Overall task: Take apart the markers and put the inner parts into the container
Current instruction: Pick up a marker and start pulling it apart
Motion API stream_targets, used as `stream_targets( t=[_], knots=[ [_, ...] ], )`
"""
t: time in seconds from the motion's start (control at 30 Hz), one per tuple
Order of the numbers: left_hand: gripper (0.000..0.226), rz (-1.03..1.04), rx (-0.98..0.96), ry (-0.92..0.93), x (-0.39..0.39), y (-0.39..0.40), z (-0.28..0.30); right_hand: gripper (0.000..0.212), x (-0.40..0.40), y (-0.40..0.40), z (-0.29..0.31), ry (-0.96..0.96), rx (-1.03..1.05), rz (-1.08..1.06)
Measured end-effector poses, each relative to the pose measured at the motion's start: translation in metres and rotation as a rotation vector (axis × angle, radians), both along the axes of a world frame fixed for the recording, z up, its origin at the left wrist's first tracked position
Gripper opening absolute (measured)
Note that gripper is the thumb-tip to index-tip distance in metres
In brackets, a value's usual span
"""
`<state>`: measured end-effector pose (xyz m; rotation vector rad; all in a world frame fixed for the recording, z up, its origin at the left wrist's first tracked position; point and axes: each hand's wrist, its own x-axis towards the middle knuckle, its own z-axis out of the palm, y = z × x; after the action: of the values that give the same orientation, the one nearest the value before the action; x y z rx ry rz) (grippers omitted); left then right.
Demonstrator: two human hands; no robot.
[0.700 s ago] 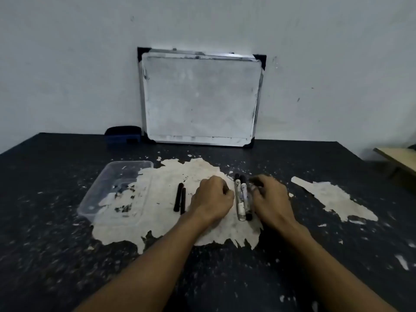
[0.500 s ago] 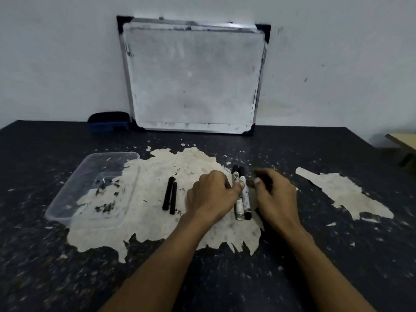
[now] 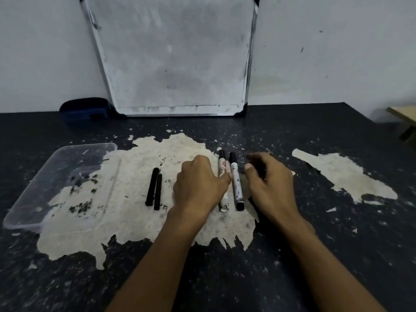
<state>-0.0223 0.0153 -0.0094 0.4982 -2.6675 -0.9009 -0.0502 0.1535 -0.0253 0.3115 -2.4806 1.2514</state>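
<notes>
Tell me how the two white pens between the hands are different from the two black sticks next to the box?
The two white markers have white printed barrels with black caps at the far end; the two black sticks are plain black all over. The markers look thicker and longer; the sticks are thinner. The left hand touches the left marker with its thumb; no hand touches the sticks. Both pairs lie side by side on the worn table, pointing away.
</notes>
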Motion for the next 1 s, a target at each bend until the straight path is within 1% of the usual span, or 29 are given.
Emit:
stream_targets(
  t=[0.1,0.2,0.23,0.27,0.3,0.37,0.4,0.43,0.5,0.57,0.6,0.7,0.77,0.83,0.93,1.0],
  knots=[
    [0.036,0.009,0.010,-0.002,-0.001,0.000,0.001,0.030,0.000,0.000,0.000,0.000,-0.001,0.002],
    [0.044,0.013,0.056,-0.017,0.000,-0.005,0.003,0.030,0.000,-0.001,0.000,-0.007,-0.006,0.004],
    [0.045,0.020,0.115,-0.025,-0.001,-0.007,0.004,0.029,0.000,0.000,0.001,-0.009,-0.023,0.004],
    [0.044,0.034,0.235,-0.028,-0.001,-0.010,0.007,0.027,0.001,0.000,0.002,-0.006,-0.046,0.002],
    [0.041,0.047,0.427,-0.024,-0.002,-0.014,0.009,0.025,0.002,-0.001,0.004,0.004,-0.071,-0.004],
    [0.033,0.052,0.916,-0.002,-0.001,-0.023,0.017,0.022,0.005,-0.002,0.011,0.055,-0.111,-0.011],
    [0.029,0.031,1.126,0.009,0.000,-0.027,0.021,0.019,0.009,-0.004,0.015,0.091,-0.132,0.003],
    [0.026,0.005,1.280,0.035,0.001,-0.031,0.024,0.016,0.013,-0.007,0.020,0.131,-0.156,0.032],
    [0.023,-0.030,1.446,0.127,0.002,-0.036,0.028,0.012,0.023,-0.014,0.028,0.210,-0.192,0.106],
    [0.022,-0.046,1.511,0.216,0.003,-0.036,0.029,0.015,0.032,-0.021,0.033,0.280,-0.183,0.172],
    [0.022,-0.048,1.526,0.252,0.004,-0.035,0.030,0.020,0.036,-0.024,0.033,0.304,-0.172,0.195],
    [0.021,-0.050,1.543,0.304,0.005,-0.033,0.031,0.033,0.041,-0.029,0.029,0.346,-0.116,0.194],
    [0.021,-0.072,1.528,0.294,0.008,-0.032,0.031,0.029,0.041,-0.031,0.025,0.378,-0.081,0.150],
    [0.022,-0.109,1.499,0.274,0.010,-0.031,0.029,0.023,0.040,-0.031,0.023,0.392,-0.102,0.132],
    [0.026,-0.220,1.427,0.235,0.014,-0.032,0.026,0.019,0.039,-0.031,0.025,0.326,-0.208,0.157],
    [0.022,-0.276,1.444,0.238,0.017,-0.033,0.027,0.018,0.040,-0.031,0.026,0.234,-0.289,0.188]
  ],
)
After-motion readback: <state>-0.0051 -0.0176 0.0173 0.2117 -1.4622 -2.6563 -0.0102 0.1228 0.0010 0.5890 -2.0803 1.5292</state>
